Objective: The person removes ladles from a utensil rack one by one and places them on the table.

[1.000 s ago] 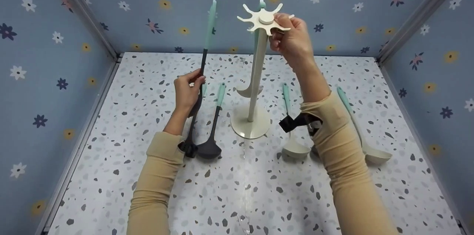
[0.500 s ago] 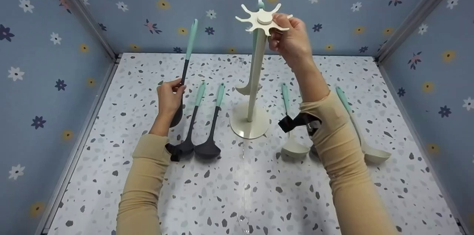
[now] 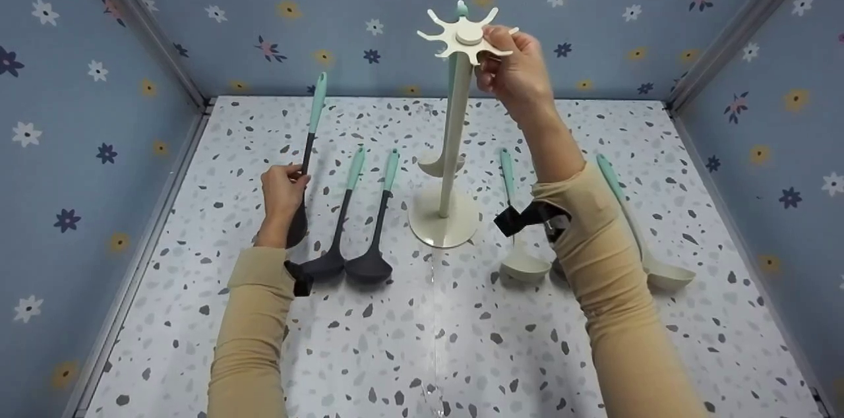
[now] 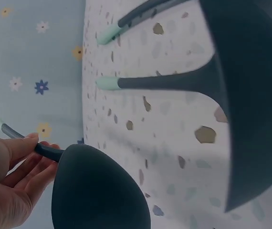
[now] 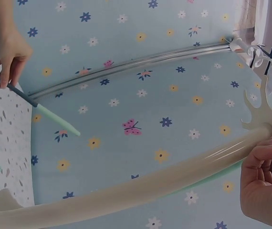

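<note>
My left hand (image 3: 282, 197) pinches the dark shaft of a cooking spoon (image 3: 316, 108) with a mint handle. The spoon stands tilted at the table's left side, bowl down; whether the bowl touches the table I cannot tell. In the left wrist view its rounded dark bowl (image 4: 100, 191) shows close up. My right hand (image 3: 521, 72) grips a prong of the cream utensil stand's (image 3: 457, 121) star-shaped top. From the back of that top hangs a pale ladle (image 3: 432, 165), partly hidden by the pole.
Two dark ladles (image 3: 369, 266) with mint handles lie between my left hand and the stand's base (image 3: 428, 227). A pale ladle (image 3: 524, 266) and another pale ladle (image 3: 669, 273) lie to the right. Something grey (image 3: 557, 268) is mostly hidden behind my right sleeve. Flowered walls (image 3: 369, 55) enclose the table.
My left hand has moved left and down toward me with the cooking spoon, away from the stand and past the two dark ladles. My right hand stays on the stand's top.
</note>
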The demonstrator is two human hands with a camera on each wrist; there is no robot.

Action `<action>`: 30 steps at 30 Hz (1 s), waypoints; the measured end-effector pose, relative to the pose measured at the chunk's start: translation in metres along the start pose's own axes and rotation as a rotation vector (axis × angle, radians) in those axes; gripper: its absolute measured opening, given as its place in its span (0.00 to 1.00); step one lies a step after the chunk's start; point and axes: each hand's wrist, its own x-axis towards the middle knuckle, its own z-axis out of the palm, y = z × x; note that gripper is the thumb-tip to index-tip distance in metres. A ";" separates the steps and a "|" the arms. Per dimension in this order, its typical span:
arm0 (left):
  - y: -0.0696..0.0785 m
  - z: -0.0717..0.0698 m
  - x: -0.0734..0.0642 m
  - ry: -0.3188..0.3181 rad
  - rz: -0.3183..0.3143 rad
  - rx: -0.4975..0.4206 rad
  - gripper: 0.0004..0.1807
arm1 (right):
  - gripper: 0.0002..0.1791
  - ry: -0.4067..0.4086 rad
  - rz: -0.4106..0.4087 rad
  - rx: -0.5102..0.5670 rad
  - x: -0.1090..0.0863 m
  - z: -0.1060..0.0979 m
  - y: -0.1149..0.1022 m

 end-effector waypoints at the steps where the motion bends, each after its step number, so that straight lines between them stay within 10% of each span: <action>1: -0.002 0.000 0.000 -0.002 -0.009 0.006 0.12 | 0.12 0.002 0.000 -0.002 0.000 0.000 0.000; 30: -0.045 0.004 -0.013 -0.238 -0.225 0.233 0.13 | 0.12 -0.013 -0.026 -0.026 0.000 -0.001 0.001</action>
